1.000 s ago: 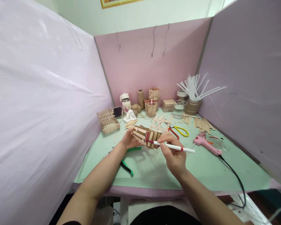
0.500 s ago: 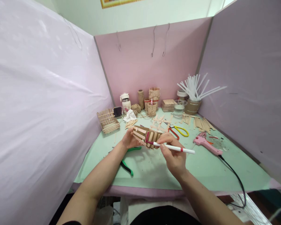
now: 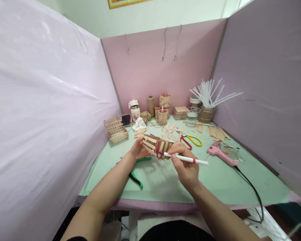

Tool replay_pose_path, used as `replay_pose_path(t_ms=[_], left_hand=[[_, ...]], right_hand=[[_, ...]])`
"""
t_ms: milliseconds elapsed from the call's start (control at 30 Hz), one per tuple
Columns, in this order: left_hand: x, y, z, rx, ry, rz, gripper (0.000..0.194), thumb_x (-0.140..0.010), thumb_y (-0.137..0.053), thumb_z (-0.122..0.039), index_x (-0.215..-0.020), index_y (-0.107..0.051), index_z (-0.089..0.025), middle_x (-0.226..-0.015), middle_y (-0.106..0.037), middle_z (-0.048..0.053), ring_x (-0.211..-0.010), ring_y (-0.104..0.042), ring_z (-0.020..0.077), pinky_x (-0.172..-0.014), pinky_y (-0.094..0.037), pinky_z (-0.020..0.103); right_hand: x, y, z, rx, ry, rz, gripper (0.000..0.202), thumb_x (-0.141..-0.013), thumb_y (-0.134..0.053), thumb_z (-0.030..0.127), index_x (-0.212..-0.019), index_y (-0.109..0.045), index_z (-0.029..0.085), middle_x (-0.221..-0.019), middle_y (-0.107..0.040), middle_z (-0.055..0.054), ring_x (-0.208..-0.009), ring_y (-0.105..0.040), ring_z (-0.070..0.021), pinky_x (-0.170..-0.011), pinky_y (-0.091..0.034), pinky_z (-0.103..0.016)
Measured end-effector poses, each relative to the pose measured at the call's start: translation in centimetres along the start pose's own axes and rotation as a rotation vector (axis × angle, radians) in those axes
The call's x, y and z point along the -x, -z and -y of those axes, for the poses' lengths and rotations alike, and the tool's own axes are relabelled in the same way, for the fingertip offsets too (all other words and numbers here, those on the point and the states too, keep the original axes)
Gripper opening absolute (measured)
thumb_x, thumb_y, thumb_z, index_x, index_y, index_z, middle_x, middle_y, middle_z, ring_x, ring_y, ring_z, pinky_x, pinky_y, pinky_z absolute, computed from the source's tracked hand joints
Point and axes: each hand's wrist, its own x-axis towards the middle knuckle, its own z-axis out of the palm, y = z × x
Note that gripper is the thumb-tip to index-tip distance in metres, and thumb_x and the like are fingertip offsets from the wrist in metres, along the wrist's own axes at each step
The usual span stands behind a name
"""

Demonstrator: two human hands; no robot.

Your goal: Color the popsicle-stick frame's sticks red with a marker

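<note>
From my remote view, I am seeing plain black clothing [image 3: 178, 231] forming a smooth, rounded shape at six o'clock. A dark sleeve edge [image 3: 76, 238] is showing at seven o'clock. The left hand [image 3: 138, 149], right hand [image 3: 188, 167] and both forearms are appearing bare.

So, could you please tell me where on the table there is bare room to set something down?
The table's front middle looks free, between the green-handled pliers and the right forearm; so does the patch between that forearm and the pink glue gun with its black cord. The back is crowded with cups, twine and loose sticks.
</note>
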Motion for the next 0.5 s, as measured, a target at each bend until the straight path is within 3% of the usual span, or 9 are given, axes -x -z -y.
replay_pose_path(t_ms=[500], left_hand=[[0.09,0.0,-0.01,0.002,0.013,-0.021,0.063,-0.078,-0.069,-0.057,-0.124,-0.068,-0.015,-0.116,-0.076,0.014,-0.105,-0.07,0.0322,-0.097,-0.049,0.048]], right_hand=[[-0.02,-0.02,0.1,0.02,-0.015,-0.017,0.009,-0.092,-0.059,0.022,-0.086,-0.065,0.024,-0.073,-0.066,-0.001,-0.073,-0.057,-0.0182,-0.072,-0.043,-0.038]])
